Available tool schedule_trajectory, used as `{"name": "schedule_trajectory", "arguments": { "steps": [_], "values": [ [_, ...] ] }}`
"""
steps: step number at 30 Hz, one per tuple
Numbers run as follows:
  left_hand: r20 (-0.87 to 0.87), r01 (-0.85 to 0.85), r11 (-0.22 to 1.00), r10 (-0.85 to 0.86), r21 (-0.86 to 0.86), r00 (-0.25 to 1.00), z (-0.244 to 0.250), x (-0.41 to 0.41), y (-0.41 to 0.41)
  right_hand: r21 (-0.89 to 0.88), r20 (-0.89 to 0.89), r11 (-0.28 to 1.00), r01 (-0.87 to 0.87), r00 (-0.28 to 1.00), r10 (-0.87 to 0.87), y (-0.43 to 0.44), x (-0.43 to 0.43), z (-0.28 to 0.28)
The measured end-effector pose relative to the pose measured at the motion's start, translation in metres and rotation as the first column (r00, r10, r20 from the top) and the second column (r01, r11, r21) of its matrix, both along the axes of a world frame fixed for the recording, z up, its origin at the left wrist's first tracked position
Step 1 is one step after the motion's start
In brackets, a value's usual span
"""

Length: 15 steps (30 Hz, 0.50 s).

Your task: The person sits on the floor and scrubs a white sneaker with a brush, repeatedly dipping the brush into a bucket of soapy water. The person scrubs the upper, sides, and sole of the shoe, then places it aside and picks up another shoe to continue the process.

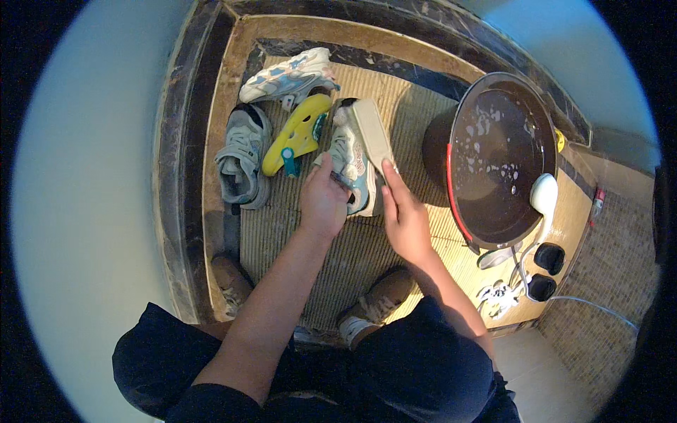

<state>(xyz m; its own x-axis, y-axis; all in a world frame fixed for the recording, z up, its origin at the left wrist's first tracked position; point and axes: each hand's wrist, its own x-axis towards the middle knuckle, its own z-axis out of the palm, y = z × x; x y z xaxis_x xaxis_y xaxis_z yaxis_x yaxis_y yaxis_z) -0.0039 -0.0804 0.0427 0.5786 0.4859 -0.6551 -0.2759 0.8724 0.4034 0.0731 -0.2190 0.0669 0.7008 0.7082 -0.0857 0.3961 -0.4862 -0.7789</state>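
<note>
A grey-white sneaker with light blue panels (359,182) stands in front of me, toe pointing away. My left hand (323,206) grips it at the ankle opening, thumb on the upper and fingers partly hidden inside. In my right hand (407,219) is the handle of a cream-backed brush (373,129). The brush lies along the sneaker's right side near the toe; its bristles are hidden. Left of the held shoe rests a yellow clog with a green strap (291,140). Another grey sneaker (240,145) stands farther left, and a white-and-blue sneaker (291,76) lies on its side behind.
A dark bucket (436,153) of water with foam patches stands at right. On its rim hangs a white shower head (543,193) with a hose. Beyond are white laces (497,299), an insole (494,258) and two black objects (549,258). A stone-edged wall borders the left.
</note>
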Motion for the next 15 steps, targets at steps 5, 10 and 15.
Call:
{"name": "schedule_trajectory", "arguments": {
  "steps": [5,10,15],
  "values": [
    [-0.008,-0.056,0.998,0.056,-0.013,0.998,-0.002,0.001,-0.001,-0.083,-0.176,0.991,-0.107,0.98,0.092,-0.073,-0.054,0.01],
    [-0.053,-0.047,0.999,0.048,0.009,0.997,0.005,0.0,0.001,-0.418,-0.225,0.891,-0.178,0.97,0.088,-0.073,-0.056,0.024],
    [-0.039,-0.044,0.998,0.046,0.049,0.998,0.006,-0.001,0.003,-0.152,0.191,0.986,-0.062,0.977,0.091,0.002,-0.005,0.004]
  ]
}}
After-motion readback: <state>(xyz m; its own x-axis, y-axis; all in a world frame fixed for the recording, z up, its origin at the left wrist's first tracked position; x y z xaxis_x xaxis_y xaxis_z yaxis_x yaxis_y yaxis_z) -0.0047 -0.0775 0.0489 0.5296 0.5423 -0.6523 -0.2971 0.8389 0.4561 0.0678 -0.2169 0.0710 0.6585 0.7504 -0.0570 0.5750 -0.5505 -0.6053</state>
